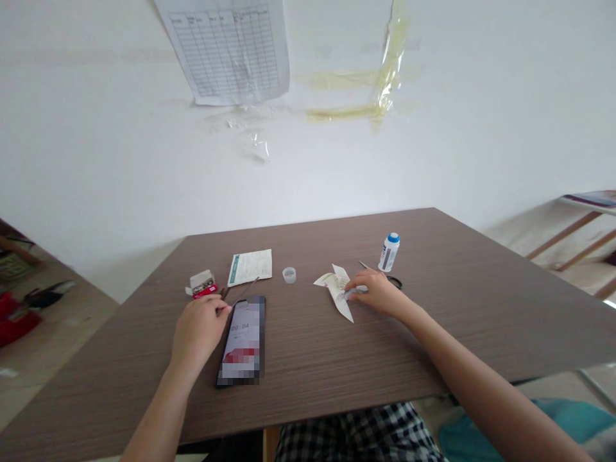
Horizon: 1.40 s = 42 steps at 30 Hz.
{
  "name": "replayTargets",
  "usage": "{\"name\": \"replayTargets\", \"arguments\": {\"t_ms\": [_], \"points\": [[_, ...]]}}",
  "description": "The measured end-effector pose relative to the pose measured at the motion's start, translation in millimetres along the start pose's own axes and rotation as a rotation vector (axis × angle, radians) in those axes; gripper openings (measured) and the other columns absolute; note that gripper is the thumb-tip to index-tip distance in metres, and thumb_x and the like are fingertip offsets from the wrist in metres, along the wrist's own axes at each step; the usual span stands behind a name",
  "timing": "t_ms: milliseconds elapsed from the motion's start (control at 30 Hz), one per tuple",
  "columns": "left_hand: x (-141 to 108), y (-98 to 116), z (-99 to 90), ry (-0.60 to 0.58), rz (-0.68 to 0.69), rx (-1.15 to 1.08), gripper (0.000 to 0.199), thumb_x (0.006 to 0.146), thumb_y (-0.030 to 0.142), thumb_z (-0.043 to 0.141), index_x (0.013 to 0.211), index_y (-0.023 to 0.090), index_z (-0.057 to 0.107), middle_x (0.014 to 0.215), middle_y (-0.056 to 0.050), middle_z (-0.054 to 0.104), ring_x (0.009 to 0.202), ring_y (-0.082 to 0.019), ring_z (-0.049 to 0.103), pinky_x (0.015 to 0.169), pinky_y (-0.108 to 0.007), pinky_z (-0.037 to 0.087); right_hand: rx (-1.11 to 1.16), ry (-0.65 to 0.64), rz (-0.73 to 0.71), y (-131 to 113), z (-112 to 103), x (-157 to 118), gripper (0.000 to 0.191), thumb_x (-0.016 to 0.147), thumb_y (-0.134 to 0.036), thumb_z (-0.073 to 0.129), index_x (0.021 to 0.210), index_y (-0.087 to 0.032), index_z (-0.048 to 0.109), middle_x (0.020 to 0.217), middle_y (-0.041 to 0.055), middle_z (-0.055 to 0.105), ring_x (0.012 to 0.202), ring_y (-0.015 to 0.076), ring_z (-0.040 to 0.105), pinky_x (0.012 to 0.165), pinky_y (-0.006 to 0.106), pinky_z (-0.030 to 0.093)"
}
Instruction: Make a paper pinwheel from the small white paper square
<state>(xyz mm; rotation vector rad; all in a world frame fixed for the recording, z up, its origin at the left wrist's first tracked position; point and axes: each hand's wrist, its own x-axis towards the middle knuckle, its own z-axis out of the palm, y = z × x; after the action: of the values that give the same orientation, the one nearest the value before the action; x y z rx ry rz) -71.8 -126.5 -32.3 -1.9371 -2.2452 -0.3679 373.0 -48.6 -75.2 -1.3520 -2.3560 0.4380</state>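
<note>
Beside the phone (243,340) on the brown table, my left hand (202,321) has its fingers closed on a thin dark stick (246,290) that points up and to the right. My right hand (375,290) grips the right side of a folded paper pinwheel (339,289) with its fingertips. Behind that hand are partly hidden scissors (395,282), with a black handle and a tip showing. A white bottle with a blue cap (389,252) stands just beyond them.
A small open red-and-white box (203,284) lies at the left, near a printed packet (250,267). A clear round cap (289,275) sits mid-table. The white wall (337,173) rises behind the table's back edge.
</note>
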Motion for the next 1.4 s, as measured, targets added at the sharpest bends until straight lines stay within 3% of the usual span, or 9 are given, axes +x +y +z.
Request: {"name": "replayTargets", "arguments": {"t_ms": [167,300,500,633,800,933,1067,1267,1400], "points": [[12,29,-22.4,-0.038,0.045,-0.178,0.029,0.101,0.025,0.065,0.095,0.021,0.093,0.144,-0.017,0.087,0.140,-0.039,0.079,0.130,-0.052,0.056,-0.016,-0.016,0.046,-4,-9,0,0.019,0.103,-0.020,0.081,0.111,-0.031,0.094,0.125,0.0066,0.092,0.131,0.0322,0.080,0.123,0.048,0.055],[5,81,-30.5,-0.192,0.145,-0.404,0.022,0.102,0.027,0.072,0.092,0.023,0.092,0.152,-0.013,0.084,0.144,-0.035,0.078,0.133,-0.049,0.054,-0.026,-0.003,0.082,-5,-16,-2,0.017,0.107,-0.024,0.078,0.100,-0.026,0.094,0.119,0.0087,0.092,0.127,0.0319,0.080,0.119,0.044,0.054],[-30,172,-4.7,-0.303,0.287,-0.426,0.016,0.101,0.021,0.080,0.092,0.024,0.092,0.159,-0.016,0.079,0.153,-0.039,0.071,0.133,-0.061,0.053,-0.160,0.052,0.231,-7,-26,-5,0.022,0.109,-0.035,0.079,0.096,-0.022,0.092,0.115,0.0151,0.091,0.122,0.0375,0.082,0.105,0.043,0.057],[-38,203,15.3,-0.305,0.325,-0.325,0.019,0.102,0.018,0.078,0.089,0.023,0.090,0.161,-0.017,0.078,0.158,-0.043,0.066,0.130,-0.066,0.055,-0.227,0.051,0.284,-14,-30,-6,0.022,0.110,-0.032,0.078,0.098,-0.021,0.091,0.119,0.0178,0.091,0.129,0.0400,0.080,0.109,0.045,0.057],[-39,204,31.3,-0.285,0.280,-0.266,0.014,0.105,0.017,0.077,0.095,0.017,0.087,0.167,-0.025,0.071,0.164,-0.046,0.060,0.133,-0.066,0.052,-0.239,0.053,0.304,-15,-29,-5,0.019,0.109,-0.031,0.079,0.095,-0.022,0.089,0.119,0.0164,0.091,0.129,0.0386,0.079,0.111,0.045,0.057],[-39,197,38.3,-0.235,0.265,-0.276,0.005,0.102,0.021,0.086,0.099,0.019,0.082,0.169,-0.022,0.068,0.164,-0.046,0.060,0.130,-0.067,0.053,-0.218,0.067,0.280,-9,-24,-3,0.016,0.107,-0.030,0.080,0.093,-0.023,0.087,0.114,0.0140,0.090,0.124,0.0364,0.080,0.106,0.043,0.058],[-39,194,34.6,-0.215,0.260,-0.281,0.010,0.100,0.019,0.088,0.107,0.020,0.081,0.172,-0.024,0.065,0.165,-0.048,0.058,0.131,-0.070,0.052,-0.201,0.105,0.286,-6,-17,-3,0.007,0.105,-0.027,0.082,0.108,-0.022,0.086,0.123,0.0142,0.088,0.125,0.0356,0.080,0.108,0.043,0.059],[-47,192,22.2,-0.315,0.657,-0.359,0.032,0.110,0.009,0.065,0.131,0.027,0.083,0.169,-0.011,0.073,0.170,-0.036,0.056,0.145,-0.074,0.034,-0.226,0.142,0.321,-3,-9,-4,0.028,0.110,-0.036,0.078,0.131,-0.020,0.085,0.137,0.0205,0.084,0.134,0.0411,0.075,0.115,0.051,0.058],[-50,187,19.6,-0.398,0.675,-0.316,0.044,0.114,0.014,0.061,0.150,0.031,0.080,0.171,-0.009,0.073,0.171,-0.039,0.054,0.144,-0.079,0.032,-0.236,0.075,0.377,-2,-7,-2,0.031,0.110,-0.045,0.077,0.131,-0.025,0.089,0.141,0.0188,0.083,0.141,0.0458,0.069,0.117,0.059,0.056]]}}
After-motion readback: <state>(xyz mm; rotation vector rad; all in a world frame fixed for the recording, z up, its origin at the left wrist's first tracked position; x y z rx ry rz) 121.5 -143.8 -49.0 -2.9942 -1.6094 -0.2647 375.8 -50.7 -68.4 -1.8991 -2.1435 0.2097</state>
